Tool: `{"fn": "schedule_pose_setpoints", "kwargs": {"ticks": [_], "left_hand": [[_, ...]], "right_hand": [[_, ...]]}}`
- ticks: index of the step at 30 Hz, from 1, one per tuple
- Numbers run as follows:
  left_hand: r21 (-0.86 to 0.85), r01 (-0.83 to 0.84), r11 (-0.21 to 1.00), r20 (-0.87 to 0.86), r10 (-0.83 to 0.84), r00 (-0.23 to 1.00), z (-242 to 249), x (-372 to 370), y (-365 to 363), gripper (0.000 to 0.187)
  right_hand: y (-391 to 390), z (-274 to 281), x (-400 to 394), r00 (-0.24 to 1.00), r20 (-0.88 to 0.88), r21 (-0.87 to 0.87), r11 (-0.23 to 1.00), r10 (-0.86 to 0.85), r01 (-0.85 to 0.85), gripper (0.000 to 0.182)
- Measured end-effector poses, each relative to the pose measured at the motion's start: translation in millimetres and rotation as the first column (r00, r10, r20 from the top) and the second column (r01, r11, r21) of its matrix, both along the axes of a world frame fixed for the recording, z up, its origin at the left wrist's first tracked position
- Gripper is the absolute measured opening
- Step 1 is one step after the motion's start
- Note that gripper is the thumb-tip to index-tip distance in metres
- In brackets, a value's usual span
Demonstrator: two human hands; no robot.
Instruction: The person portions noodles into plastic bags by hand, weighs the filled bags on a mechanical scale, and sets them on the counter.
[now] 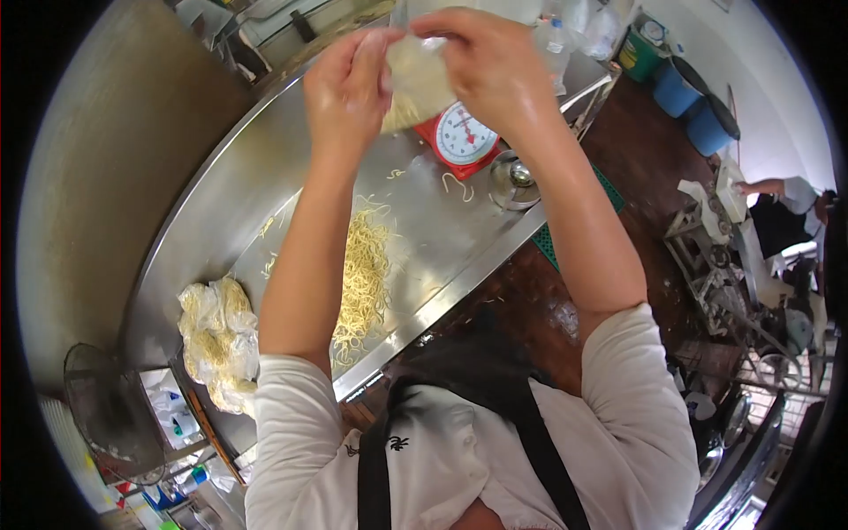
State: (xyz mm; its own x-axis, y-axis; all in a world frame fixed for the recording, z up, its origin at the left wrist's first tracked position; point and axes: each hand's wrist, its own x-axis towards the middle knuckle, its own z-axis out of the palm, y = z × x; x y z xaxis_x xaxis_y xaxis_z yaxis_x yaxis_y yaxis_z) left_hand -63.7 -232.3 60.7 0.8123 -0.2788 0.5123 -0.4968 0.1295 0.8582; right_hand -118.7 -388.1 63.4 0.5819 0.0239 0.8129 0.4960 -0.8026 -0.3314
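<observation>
Between my two raised hands hangs a clear plastic bag of noodles (413, 84), high above the steel table. My left hand (351, 79) pinches the bag's upper left side. On the other side my right hand (484, 71) has its fingers closed on the bag's upper right edge. Just below and behind the bag stands a red dial scale (466, 137), partly covered by it. A loose heap of yellow noodles (362, 274) lies on the table, partly hidden by my left forearm.
Several filled noodle bags (216, 340) lie at the table's left end. A round metal container (515, 181) sits beside the scale near the table edge (459, 287). Blue bins (680, 88) stand on the floor at far right, where another person (791, 216) works at machinery.
</observation>
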Motion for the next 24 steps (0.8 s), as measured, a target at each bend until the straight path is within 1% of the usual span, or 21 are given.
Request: {"fn": "schedule_pose_setpoints", "kwargs": {"ticks": [1, 2, 3, 4, 5, 6, 7, 8, 9, 11, 14, 15, 16, 17, 18, 20, 21, 23, 24], "left_hand": [[0.022, -0.022, 1.000, 0.009, 0.022, 1.000, -7.0, -14.0, 18.6, 0.030], [0.043, -0.049, 0.998, 0.015, 0.048, 0.999, -17.3, -26.0, 38.5, 0.034], [0.042, -0.053, 0.998, -0.041, 0.055, 0.998, -33.6, -38.2, 58.5, 0.030], [0.041, -0.060, 0.997, -0.101, 0.064, 0.993, -57.2, -47.9, 76.6, 0.026], [0.041, -0.074, 0.996, -0.235, 0.082, 0.969, -89.8, -55.0, 91.1, 0.026], [0.040, -0.091, 0.995, -0.371, 0.099, 0.923, -130.1, -63.5, 106.1, 0.026], [0.079, -0.123, 0.989, -0.465, 0.146, 0.873, -175.9, -70.7, 121.8, 0.026], [0.115, -0.153, 0.981, -0.553, 0.192, 0.811, -216.4, -80.7, 137.1, 0.025], [0.161, -0.151, 0.975, -0.597, 0.218, 0.772, -245.4, -97.5, 151.8, 0.025], [0.238, -0.125, 0.963, -0.669, 0.256, 0.698, -281.2, -131.2, 172.3, 0.025], [0.214, -0.209, 0.954, -0.713, 0.299, 0.634, -274.5, -159.3, 186.9, 0.026], [0.150, -0.245, 0.958, -0.753, 0.271, 0.599, -273.0, -163.6, 189.1, 0.026], [0.147, -0.234, 0.961, -0.764, 0.261, 0.590, -275.5, -166.5, 191.1, 0.026], [0.145, -0.222, 0.964, -0.773, 0.251, 0.583, -278.3, -168.1, 193.2, 0.027], [0.144, -0.208, 0.968, -0.780, 0.240, 0.578, -278.1, -169.1, 195.0, 0.027], [0.192, -0.175, 0.966, -0.764, 0.259, 0.590, -275.7, -170.8, 193.1, 0.027], [0.216, -0.158, 0.963, -0.758, 0.268, 0.595, -273.9, -172.0, 193.2, 0.027], [0.244, -0.169, 0.955, -0.728, 0.296, 0.619, -273.7, -171.2, 195.8, 0.029], [0.257, -0.173, 0.951, -0.713, 0.307, 0.630, -274.2, -170.3, 196.3, 0.031]], "right_hand": [[9.0, 0.2, 16.9, 0.996, -0.067, -0.070, 0.996, 0.054, -0.059, 0.026], [18.4, -12.6, 32.9, 0.923, -0.369, -0.196, 0.962, 0.107, -0.190, 0.023], [30.8, -38.7, 45.7, 0.762, -0.639, -0.277, 0.894, 0.103, -0.353, 0.021], [47.5, -80.5, 51.0, 0.665, -0.746, -0.347, 0.833, 0.034, -0.432, 0.021], [66.3, -129.1, 50.2, 0.556, -0.830, -0.396, 0.755, -0.051, -0.522, 0.021], [86.7, -169.1, 36.6, 0.368, -0.911, -0.374, 0.751, -0.188, -0.544, 0.027], [99.4, -232.7, 21.3, 0.326, -0.933, -0.301, 0.821, -0.149, -0.485, 0.032], [108.0, -279.2, 3.6, 0.286, -0.952, -0.229, 0.878, -0.111, -0.421, 0.037], [119.1, -287.6, -14.6, 0.204, -0.978, -0.147, 0.853, -0.050, -0.500, 0.040], [135.6, -293.1, -43.3, 0.033, -0.998, 0.019, 0.788, 0.049, -0.615, 0.045], [148.2, -339.8, -80.1, 0.236, -0.947, 0.087, 0.879, 0.219, -0.468, 0.049], [164.1, -344.2, -76.2, 0.235, -0.972, -0.076, 0.902, 0.029, -0.425, 0.046], [165.3, -367.2, -72.6, 0.297, -0.954, -0.093, 0.906, 0.037, -0.413, 0.046], [165.1, -405.8, -69.9, 0.360, -0.932, -0.108, 0.912, 0.046, -0.397, 0.046], [168.9, -411.2, -66.3, 0.424, -0.904, -0.121, 0.918, 0.055, -0.377, 0.045], [162.2, -417.8, -57.6, 0.387, -0.922, -0.158, 0.887, 0.025, -0.434, 0.040], [160.0, -410.4, -55.1, 0.367, -0.930, -0.175, 0.869, 0.008, -0.462, 0.037], [159.0, -373.3, -49.5, 0.213, -0.977, -0.136, 0.845, -0.028, -0.517, 0.038], [156.4, -363.1, -48.5, 0.133, -0.990, -0.116, 0.833, -0.051, -0.541, 0.038]]}}
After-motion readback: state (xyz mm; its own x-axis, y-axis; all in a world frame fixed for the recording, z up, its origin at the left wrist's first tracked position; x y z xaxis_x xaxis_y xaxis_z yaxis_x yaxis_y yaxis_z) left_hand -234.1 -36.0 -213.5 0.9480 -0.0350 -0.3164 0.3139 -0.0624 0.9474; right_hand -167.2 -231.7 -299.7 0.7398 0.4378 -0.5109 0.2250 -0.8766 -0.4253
